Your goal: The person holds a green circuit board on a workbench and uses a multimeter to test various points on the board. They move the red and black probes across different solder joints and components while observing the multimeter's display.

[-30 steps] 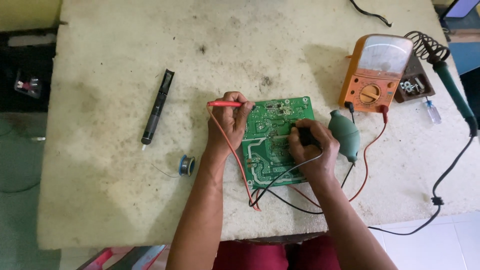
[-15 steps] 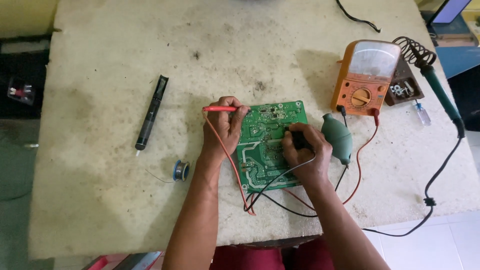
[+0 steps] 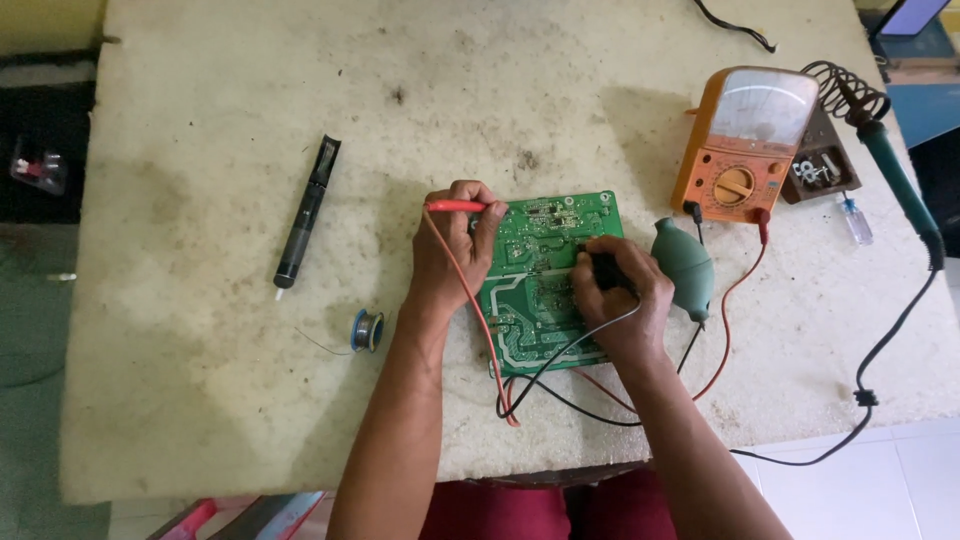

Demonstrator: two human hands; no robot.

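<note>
Circuit board (image 3: 545, 285) lies between desoldering pump (image 3: 308, 211) and multimeter (image 3: 745, 145).

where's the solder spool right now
In the head view the solder spool lies on the table, left of the green circuit board and the left hand, just below and right of the black desoldering pump.

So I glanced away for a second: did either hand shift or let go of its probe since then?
No visible change. The left hand still holds the red probe, the right hand still presses the black probe on the green circuit board. Only the camera view shifted slightly.
</note>
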